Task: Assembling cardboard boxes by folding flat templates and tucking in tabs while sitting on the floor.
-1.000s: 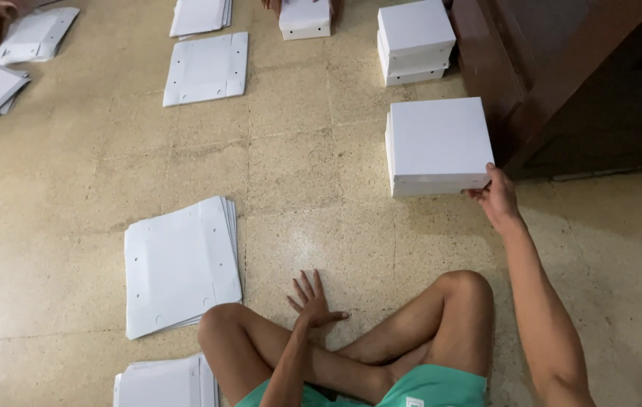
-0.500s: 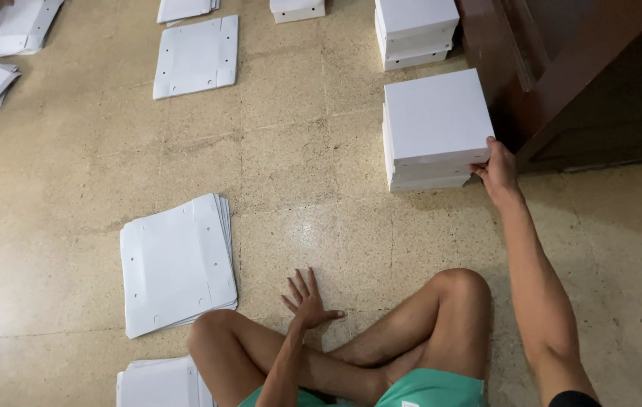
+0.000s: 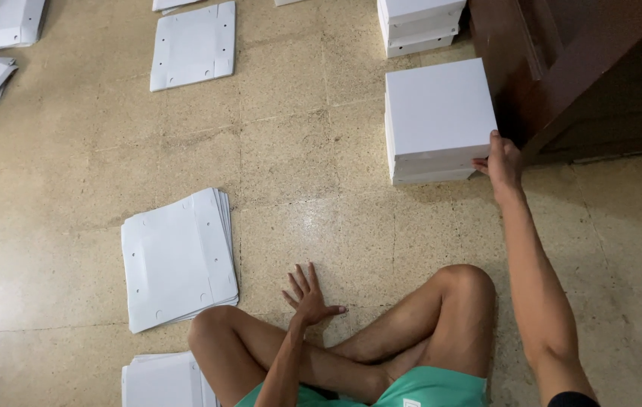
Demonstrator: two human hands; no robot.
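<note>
White box stack (image 3: 437,113) nudged toward cabinet (image 3: 562,68); right hand (image 3: 503,162) grips corner.

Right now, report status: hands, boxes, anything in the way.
Right hand gripping near corner of white box stack. Left hand flat on floor, fingers spread. Dark wooden cabinet close beside stack.

Far box stack (image 3: 420,26) edge-cropped
</note>
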